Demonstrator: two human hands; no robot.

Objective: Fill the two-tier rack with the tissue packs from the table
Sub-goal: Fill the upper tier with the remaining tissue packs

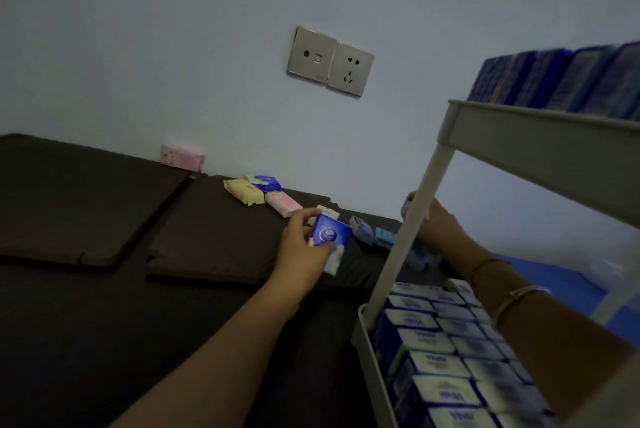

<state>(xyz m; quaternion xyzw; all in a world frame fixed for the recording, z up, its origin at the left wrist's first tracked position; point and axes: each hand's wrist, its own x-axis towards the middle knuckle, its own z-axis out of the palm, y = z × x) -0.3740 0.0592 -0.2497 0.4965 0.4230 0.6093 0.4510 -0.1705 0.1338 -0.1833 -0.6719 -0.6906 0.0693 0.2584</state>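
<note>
Tissue packs lie scattered on the dark table [104, 206] near the wall; a blue pack [329, 237] is in the left hand [304, 254], lifted just above the table, with thumb on top and fingers curled around its lower edge; a white pack [327, 211] lies just behind this hand; a yellow pack [242, 191], a pink pack [282, 204] and one more blue pack [265, 182] lie further back. Right hand [438, 225] is behind the white post of the two-tier rack [519, 140]; it seems to pinch a pale pack [408, 202], but the post hides the fingers, so I cannot tell the grip. Both tiers hold rows of blue-and-white packs [446, 351].
</note>
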